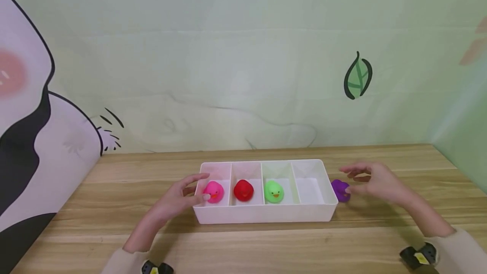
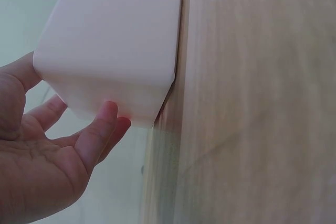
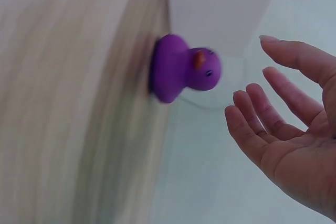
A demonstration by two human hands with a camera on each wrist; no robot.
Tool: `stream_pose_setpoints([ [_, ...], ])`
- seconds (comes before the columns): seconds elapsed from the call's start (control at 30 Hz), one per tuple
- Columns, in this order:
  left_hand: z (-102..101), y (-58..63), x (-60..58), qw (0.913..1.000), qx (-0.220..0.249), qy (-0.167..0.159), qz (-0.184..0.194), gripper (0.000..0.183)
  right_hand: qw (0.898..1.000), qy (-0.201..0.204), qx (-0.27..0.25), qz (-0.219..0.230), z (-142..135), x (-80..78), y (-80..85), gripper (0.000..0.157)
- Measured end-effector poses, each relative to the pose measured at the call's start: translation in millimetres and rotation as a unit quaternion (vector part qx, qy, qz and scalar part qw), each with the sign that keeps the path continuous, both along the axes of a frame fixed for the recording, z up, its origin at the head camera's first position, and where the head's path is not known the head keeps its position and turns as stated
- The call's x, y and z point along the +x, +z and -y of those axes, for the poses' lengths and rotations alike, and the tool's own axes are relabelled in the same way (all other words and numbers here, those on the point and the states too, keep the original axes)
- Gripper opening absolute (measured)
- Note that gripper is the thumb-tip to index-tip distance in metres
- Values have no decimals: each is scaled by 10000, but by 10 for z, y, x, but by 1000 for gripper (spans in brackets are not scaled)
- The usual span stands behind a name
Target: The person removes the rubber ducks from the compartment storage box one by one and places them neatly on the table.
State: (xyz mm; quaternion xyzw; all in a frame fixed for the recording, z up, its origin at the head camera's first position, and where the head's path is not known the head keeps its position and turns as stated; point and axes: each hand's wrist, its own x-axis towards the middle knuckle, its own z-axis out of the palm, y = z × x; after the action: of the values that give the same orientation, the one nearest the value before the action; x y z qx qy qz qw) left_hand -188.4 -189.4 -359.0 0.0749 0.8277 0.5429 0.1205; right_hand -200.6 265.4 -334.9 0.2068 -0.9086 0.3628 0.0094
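Observation:
A white box [image 1: 262,215] divided into compartments lies on the wooden table. From left to right it holds a pink rubber duck [image 1: 215,191], a red rubber duck [image 1: 243,190] and a green rubber duck [image 1: 274,191]; the rightmost compartment is bare. My left hand [image 1: 179,195] grips the box's left end, thumb hooked at the rim and fingers [image 2: 97,135] against the end wall. Just outside the right end, a purple rubber duck [image 3: 178,69] sits upright on the table. Close above it hovers my right hand [image 1: 380,183], fingers loosely bent and holding nothing.
The wooden tabletop [image 1: 266,248] reaches to a pale green printed backdrop [image 1: 228,75] right behind the box. A large cartoon figure [image 1: 68,138] on the cloth borders the table's left side. Each wrist carries a small black camera [image 1: 418,256].

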Motion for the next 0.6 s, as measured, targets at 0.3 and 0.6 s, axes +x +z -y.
stream_pose_setpoints([
  [0.3, -2, 18, 19, 10000, 20, -50, -44, 57, 9989, 111, -414, -182, 164, 102, 150, 47],
  [0.6, -10, 21, 22, 10000, -17, -15, -24, 58, 9961, 323, -818, -34, 420, 132, 222, 45],
])
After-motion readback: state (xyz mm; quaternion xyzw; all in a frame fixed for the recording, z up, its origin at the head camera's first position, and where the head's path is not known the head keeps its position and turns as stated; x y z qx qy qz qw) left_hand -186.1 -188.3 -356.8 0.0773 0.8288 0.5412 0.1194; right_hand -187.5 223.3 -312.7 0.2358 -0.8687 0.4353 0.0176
